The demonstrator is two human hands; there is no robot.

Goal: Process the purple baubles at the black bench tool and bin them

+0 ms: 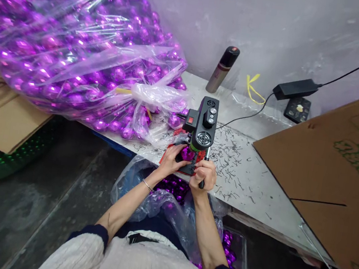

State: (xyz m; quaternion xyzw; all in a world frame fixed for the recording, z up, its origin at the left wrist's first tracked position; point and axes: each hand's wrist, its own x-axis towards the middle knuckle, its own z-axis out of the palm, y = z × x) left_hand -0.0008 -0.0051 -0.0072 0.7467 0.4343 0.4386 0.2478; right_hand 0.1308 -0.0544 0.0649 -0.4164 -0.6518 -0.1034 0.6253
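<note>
A small black bench machine (206, 122) with a red switch stands near the front edge of the white table. Under its head sits a shiny purple ball (187, 153). My left hand (172, 160) holds this ball from the left, thumb and fingers against it. My right hand (204, 176) is wrapped round the black lever handle (202, 185) at the machine's right side. Below both hands, an open plastic bag (169, 204) on my lap holds several purple balls.
A huge clear bag of purple balls (78, 49) fills the left. Behind the machine stand a spray can (222, 69) and a power adapter (296, 88) with its cable. A cardboard box (337, 174) is at right. Dark bits litter the table (246, 179).
</note>
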